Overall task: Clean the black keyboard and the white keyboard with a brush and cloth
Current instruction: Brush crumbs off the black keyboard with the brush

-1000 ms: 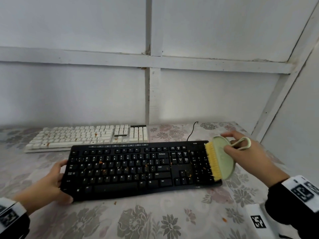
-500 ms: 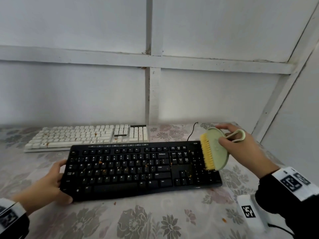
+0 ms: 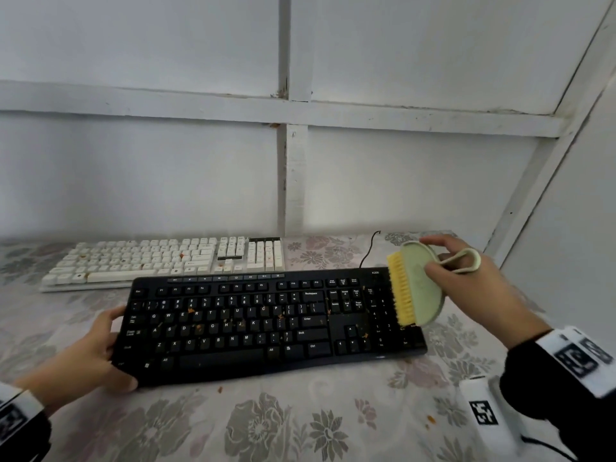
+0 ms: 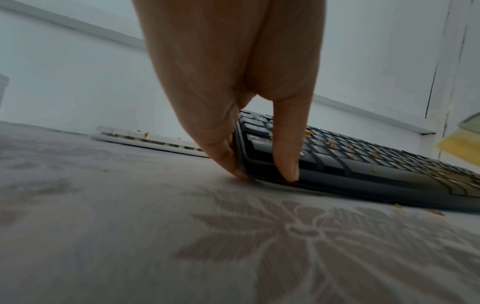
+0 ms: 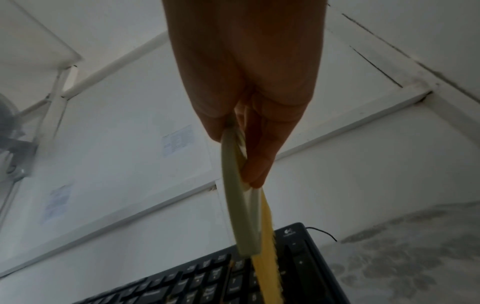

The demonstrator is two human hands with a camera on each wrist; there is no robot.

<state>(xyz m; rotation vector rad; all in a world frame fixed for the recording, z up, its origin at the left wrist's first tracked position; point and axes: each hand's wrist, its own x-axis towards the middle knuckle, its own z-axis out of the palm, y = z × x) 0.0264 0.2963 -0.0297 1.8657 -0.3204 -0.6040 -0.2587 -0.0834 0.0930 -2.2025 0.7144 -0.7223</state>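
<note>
black keyboard [image 3: 266,325] flat on table [image 3: 300,418], orange crumbs [image 3: 191,310] across keys. left hand [image 3: 90,355] grips its left edge, thumb on top. right hand [image 3: 466,281] pinches green brush [image 3: 418,288], yellow bristles over keyboard's number pad. white keyboard [image 3: 166,258] just behind black keyboard.

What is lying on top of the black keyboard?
Small orange crumbs are scattered over the keys of the black keyboard. The brush, held by the right hand, is over its number pad. Keys behind the brush are covered.
</note>
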